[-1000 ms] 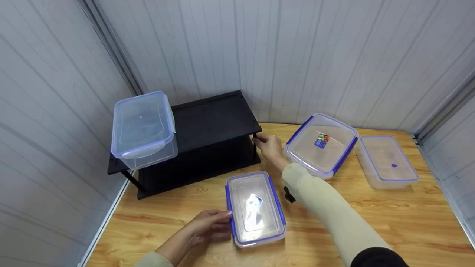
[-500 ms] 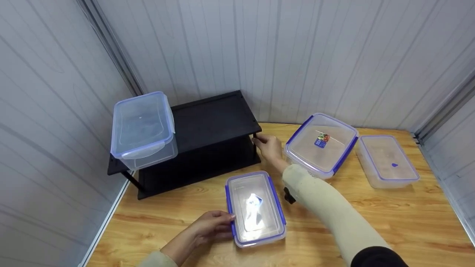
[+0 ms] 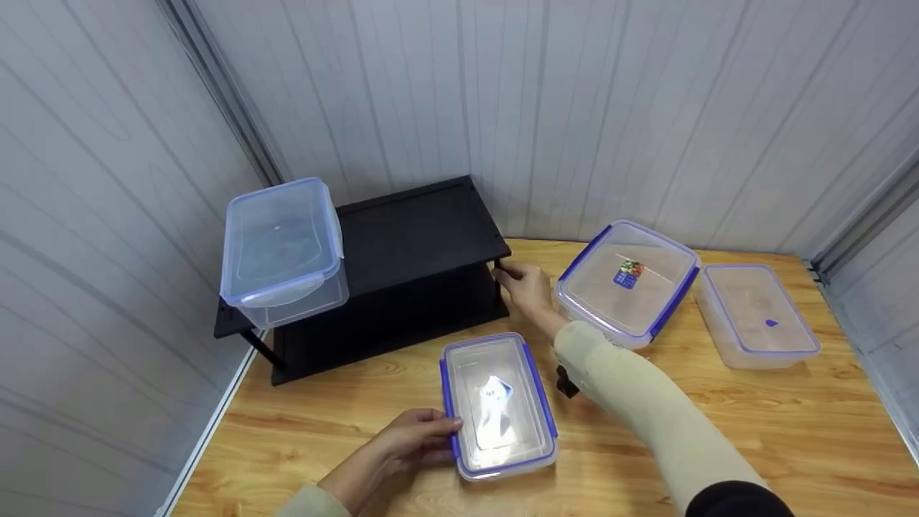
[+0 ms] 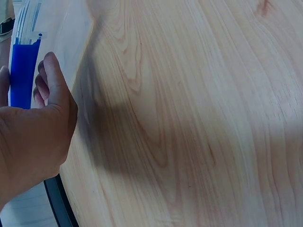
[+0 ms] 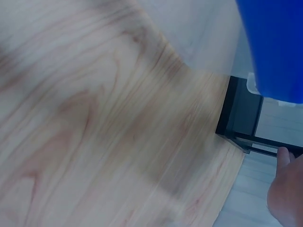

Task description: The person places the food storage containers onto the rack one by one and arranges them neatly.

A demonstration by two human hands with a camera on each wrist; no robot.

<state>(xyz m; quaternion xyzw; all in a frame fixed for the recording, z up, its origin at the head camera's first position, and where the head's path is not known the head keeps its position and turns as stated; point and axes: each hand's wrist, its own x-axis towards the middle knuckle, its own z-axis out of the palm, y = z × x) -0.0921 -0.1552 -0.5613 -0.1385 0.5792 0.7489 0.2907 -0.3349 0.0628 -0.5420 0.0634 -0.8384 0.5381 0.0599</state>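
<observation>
In the head view, my left hand [image 3: 413, 446] is at the left long side of a clear food container [image 3: 499, 409] with blue clasps, which lies on the wooden table. Its thumb lies over the lid's edge, and its fingers are against the side. The left wrist view shows a blue clasp [image 4: 23, 75] between thumb and fingers. My right hand [image 3: 528, 291] grips the front right post [image 3: 497, 287] of a black two-tier shelf [image 3: 416, 233]; its fingertips are partly hidden behind the post. In the right wrist view, that hand [image 5: 289, 189] touches the black frame.
A tall lidded container [image 3: 280, 237] stands on the shelf's left top. Right of my right hand are a wide container [image 3: 624, 280] with a label and a narrower one [image 3: 757, 309]. Panelled walls [image 3: 502, 108] enclose the back and sides. A small black object [image 3: 566, 382] is under the right forearm.
My left thumb has slid slightly right, from the container's edge onto its lid rim. The right hand stays at the post, and the whole head view has shifted a little.
</observation>
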